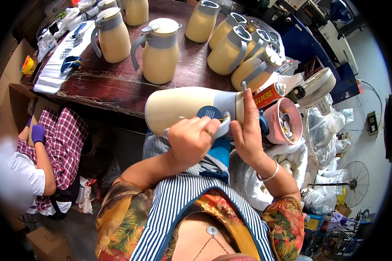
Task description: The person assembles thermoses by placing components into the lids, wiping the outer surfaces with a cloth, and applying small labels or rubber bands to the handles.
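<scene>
A cream thermos jug with a grey collar lies on its side in front of me, its lid end pointing right. A round dark blue tag hangs at its collar on a yellow string. My left hand is closed round the jug's grey handle. Against the lid end rests my right hand, its fingers stretched out and its palm toward the lid. The lid itself is mostly hidden by that hand.
Several similar jugs stand on the dark red wooden table. Right of me are a pink bucket of small parts, an orange-red can and a white fan. A co-worker with purple gloves sits at left by cardboard boxes.
</scene>
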Demonstrator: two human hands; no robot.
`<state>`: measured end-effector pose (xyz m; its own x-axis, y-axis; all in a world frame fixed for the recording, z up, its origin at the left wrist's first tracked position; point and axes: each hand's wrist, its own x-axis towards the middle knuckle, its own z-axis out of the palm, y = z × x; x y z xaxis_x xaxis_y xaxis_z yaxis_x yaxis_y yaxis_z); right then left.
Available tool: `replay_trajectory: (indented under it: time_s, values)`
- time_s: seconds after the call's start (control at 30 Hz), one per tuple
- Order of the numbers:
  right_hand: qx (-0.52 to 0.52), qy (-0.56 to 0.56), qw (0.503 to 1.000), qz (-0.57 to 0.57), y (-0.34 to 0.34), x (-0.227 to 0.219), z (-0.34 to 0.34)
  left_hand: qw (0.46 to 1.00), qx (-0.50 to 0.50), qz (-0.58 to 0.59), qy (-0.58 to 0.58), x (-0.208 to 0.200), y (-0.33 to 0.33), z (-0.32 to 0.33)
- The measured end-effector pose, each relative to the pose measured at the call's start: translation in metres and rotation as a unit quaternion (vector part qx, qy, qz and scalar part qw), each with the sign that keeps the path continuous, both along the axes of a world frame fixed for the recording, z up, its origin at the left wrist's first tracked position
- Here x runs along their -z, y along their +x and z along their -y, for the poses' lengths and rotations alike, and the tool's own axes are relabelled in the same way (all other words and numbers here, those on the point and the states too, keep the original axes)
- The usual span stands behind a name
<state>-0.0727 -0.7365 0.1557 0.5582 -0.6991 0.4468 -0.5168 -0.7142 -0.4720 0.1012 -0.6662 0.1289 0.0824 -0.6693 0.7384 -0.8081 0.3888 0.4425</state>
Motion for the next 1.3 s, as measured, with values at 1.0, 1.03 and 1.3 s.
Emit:
replay_trajectory:
  time_s: [1.0, 1.03, 1.3]
  values:
    - [-0.218, -0.082, 0.971, -0.042, 0.008, -0.035, 0.021, 0.941, 0.145, -0.222, 0.210, -0.024, 0.041, 0.018]
    - [-0.174, -0.087, 0.981, -0.026, 0.020, -0.029, 0.033, 0.969, 0.070, -0.184, 0.148, -0.018, 0.023, 0.002]
    - [0.151, 0.281, 0.837, 0.445, 0.006, 0.044, 0.100, 0.934, -0.247, -0.246, -0.072, 0.023, 0.100, 0.027]
